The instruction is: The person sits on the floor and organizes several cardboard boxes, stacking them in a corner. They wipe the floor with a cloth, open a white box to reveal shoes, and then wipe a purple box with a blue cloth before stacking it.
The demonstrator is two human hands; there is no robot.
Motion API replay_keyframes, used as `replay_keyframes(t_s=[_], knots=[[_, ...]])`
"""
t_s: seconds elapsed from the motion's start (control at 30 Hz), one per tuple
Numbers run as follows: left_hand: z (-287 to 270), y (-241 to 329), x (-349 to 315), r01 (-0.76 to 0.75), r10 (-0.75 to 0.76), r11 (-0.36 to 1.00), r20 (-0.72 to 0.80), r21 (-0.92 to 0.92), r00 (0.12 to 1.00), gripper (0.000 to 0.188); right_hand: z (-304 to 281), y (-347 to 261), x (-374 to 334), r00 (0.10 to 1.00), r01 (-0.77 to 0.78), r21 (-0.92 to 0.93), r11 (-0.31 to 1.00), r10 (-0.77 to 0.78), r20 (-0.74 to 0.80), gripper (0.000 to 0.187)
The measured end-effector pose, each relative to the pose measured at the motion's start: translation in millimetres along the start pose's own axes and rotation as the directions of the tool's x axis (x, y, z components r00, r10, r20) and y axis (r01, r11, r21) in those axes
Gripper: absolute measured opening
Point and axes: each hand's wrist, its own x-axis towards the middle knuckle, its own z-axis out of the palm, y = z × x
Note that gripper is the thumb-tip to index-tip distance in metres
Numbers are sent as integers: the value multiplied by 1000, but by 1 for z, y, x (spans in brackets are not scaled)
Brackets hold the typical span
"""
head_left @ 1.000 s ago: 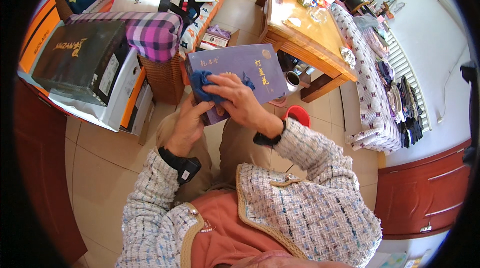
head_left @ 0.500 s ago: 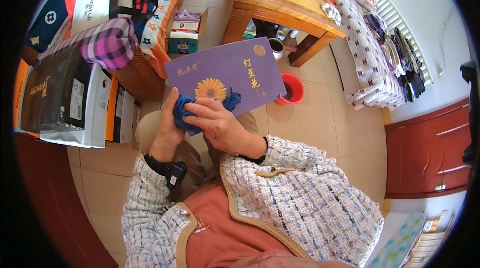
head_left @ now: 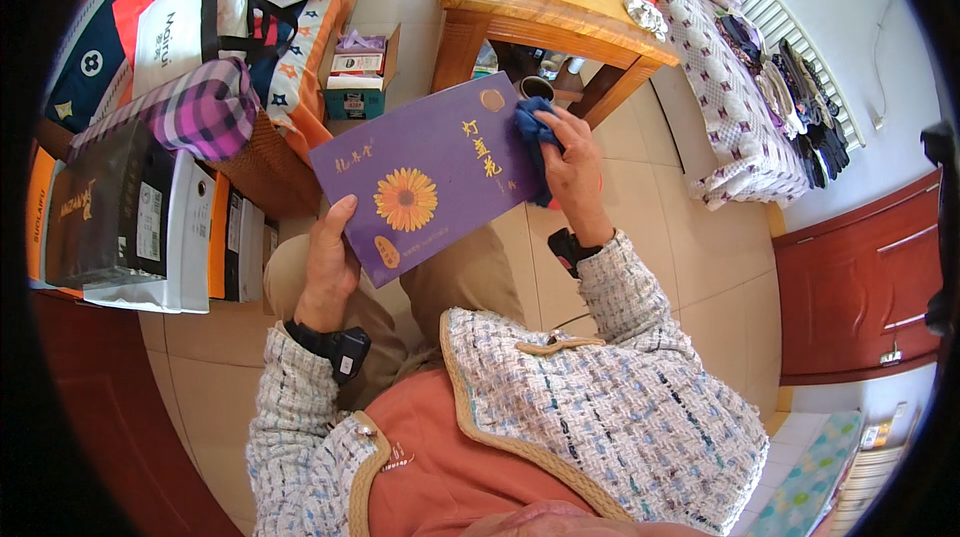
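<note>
A flat purple box (head_left: 452, 202) with an orange-yellow flower and gold lettering is held tilted above my knees. My left hand (head_left: 330, 252) grips its near left corner, thumb on the top face and the other fingers hidden beneath. At the box's right end, my right hand (head_left: 575, 172) has its fingers closed round a crumpled dark blue cloth (head_left: 537, 132). The cloth lies against that end's edge.
Beyond the box stands a wooden table (head_left: 540, 22), a dark-rimmed container (head_left: 537, 89) beside its leg. An open carton (head_left: 357, 77) sits on the floor. Shoe boxes (head_left: 110, 207) are stacked at left, near a plaid roll (head_left: 200, 112). A patterned bed (head_left: 690, 87) is at right.
My right hand has carried the blue cloth from the box's lower left to its right end, uncovering the flower. The box has shifted slightly left, and my left hand no longer touches the cloth.
</note>
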Motion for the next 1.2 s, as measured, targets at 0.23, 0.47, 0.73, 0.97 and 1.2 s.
replay_keyframes(t_s=[0.23, 0.47, 0.73, 0.97, 1.2], knots=[[-6, -5, 1, -17, 18, 999, 1, -27, 1000, 50, 74, -118, -31, 631, 631, 302, 715, -699, 335, 45], [-2, 0, -7, -33, 33, 995, 3, 95, 999, 51, 28, 11, 19, 951, 273, -40, 961, -263, 162, 39], [-1, -1, -4, 34, -34, 996, 4, 82, 999, 52, -24, -11, 33, 985, 149, 251, 956, -122, -121, 39], [-6, -3, -5, -9, 2, 995, 75, 96, 997, 50, 69, -90, -32, 655, 631, 212, 746, -659, 369, 39], [0, 1, -7, -21, 22, 995, -8, 98, 1000, 47, -12, 60, 40, 909, -391, 192, 900, 346, 232, 29]])
